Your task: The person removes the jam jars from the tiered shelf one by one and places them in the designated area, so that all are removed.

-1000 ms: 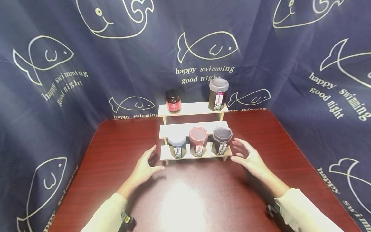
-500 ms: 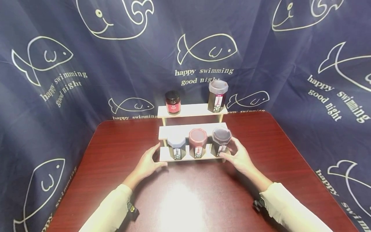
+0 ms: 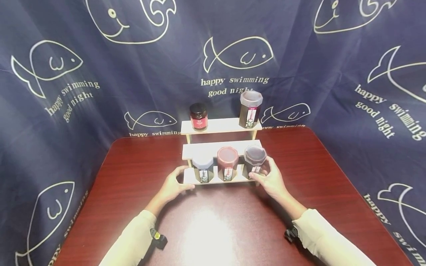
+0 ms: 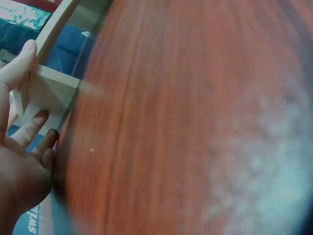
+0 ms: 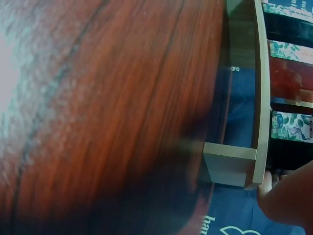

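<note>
Dark-lidded jar between thumb and fingers of right hand, left hand half-spread at wooden shelf.

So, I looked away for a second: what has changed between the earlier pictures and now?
The left hand moved rightward to the left end of the pale wooden three-tier stand. The right hand moved leftward, its thumb now in front of the dark octagonal jar with a grey lid; a firm hold by either isn't clear. The stand and all jars stayed put.
</note>
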`<state>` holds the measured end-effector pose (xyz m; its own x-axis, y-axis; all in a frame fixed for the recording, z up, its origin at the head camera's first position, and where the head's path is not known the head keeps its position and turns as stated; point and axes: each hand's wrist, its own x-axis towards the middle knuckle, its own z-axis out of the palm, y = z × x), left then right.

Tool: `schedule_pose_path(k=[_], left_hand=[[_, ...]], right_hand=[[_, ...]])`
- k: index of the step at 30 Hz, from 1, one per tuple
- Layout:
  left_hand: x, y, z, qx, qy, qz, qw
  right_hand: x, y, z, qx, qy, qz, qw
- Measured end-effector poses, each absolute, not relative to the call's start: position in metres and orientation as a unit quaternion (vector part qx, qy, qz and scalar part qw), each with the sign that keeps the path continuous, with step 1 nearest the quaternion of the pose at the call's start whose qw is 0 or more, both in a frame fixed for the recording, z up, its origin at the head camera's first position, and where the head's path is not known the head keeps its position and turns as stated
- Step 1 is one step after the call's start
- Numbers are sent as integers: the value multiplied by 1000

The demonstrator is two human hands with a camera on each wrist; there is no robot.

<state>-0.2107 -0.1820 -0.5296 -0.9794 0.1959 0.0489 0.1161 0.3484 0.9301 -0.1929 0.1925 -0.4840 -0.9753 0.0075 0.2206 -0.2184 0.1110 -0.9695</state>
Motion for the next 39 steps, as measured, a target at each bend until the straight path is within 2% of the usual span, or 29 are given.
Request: schedule_pose_path(k=[7, 16, 21, 33, 39], left_hand=[[-214, -182, -533, 96, 773, 624, 59], [-215, -186, -532, 116, 767, 628, 59], [-215, -188, -530, 116, 772, 623, 61], [-213, -189, -533, 117, 765, 629, 71], [-214, -189, -534, 124, 768, 625, 59]], right_hand=[[-194, 193, -487, 60, -744, 659, 96], [-193, 185, -488, -6, -847, 514, 135], [-195, 183, -487, -16, -859, 491, 147], [-196, 186, -487, -20, -858, 493, 143], [-196, 186, -485, -19, -854, 502, 135]])
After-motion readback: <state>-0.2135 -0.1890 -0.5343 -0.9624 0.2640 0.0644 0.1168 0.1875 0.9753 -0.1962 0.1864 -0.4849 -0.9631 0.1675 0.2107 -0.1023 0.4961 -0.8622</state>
